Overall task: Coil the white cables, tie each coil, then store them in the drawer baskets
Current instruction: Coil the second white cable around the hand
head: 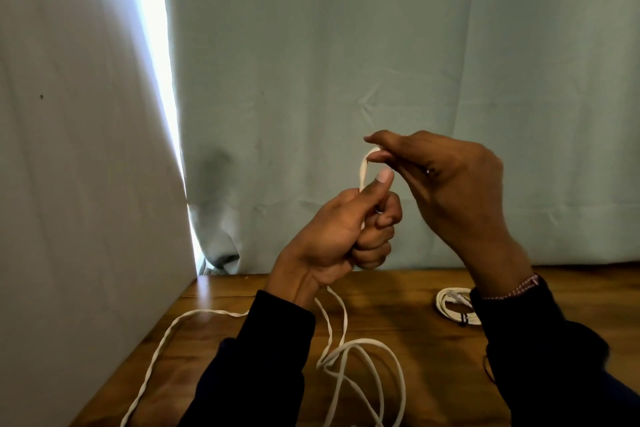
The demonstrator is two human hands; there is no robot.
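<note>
Keep left hand fisted round white cable, right hand pinching its bend at frame centre, looping evenly.

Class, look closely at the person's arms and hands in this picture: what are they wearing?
Both arms wear long dark sleeves, nearly black, ending at the wrists. The left hand and right hand are bare, with no gloves. A thin beaded bracelet, pink and pale, sits at the right wrist, just above the right sleeve. The left sleeve has a plain cuff with no markings visible.
</note>
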